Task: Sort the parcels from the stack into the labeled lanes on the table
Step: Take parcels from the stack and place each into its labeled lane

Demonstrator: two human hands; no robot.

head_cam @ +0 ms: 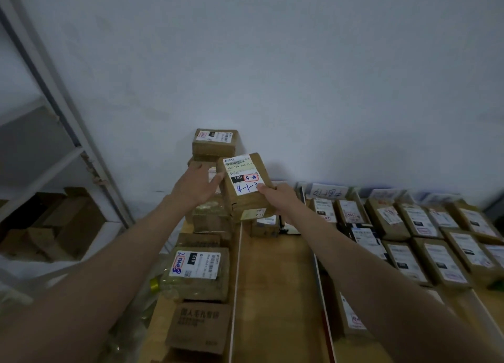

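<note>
Parcel [246, 185]: brown cardboard box, frame centre, lifted beside stack [214, 172]. White label reads "15H", handwritten blue "4-1-2". Right hand [281, 199] fingers grasping it; left hand [199, 184] fingers straight, touching its side.

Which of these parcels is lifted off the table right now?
The parcel with "4-1-2" handwritten in blue on its label. The right hand grips it in the air; all the other parcels rest in the stack or lanes.

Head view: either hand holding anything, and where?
Right hand grips the brown cardboard parcel at its lower right edge; left hand touches its left side, fingers straight.
</note>
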